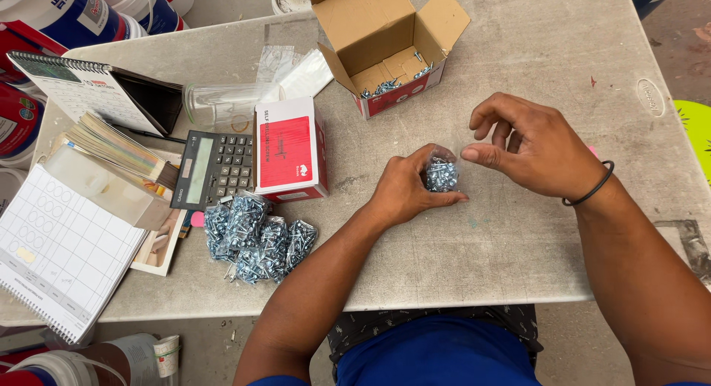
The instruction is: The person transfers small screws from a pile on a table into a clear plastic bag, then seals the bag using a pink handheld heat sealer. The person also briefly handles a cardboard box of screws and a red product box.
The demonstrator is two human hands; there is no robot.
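My left hand [406, 190] grips a small clear bag of silver screws [441, 174] just above the grey table [518, 238]. My right hand [529, 145] hovers beside it, thumb and forefinger pinching at the bag's top edge. A black band circles my right wrist. To the left, a pile of filled screw bags [255, 236] lies near the table's front edge. An open cardboard box [389, 49] with loose screws inside stands at the back.
A closed red and white box [289, 148] stands left of centre, next to a black calculator [215, 168]. Empty clear bags [285, 71], notebooks and a calendar [59, 253] crowd the left side. Paint buckets [67, 16] stand on the floor.
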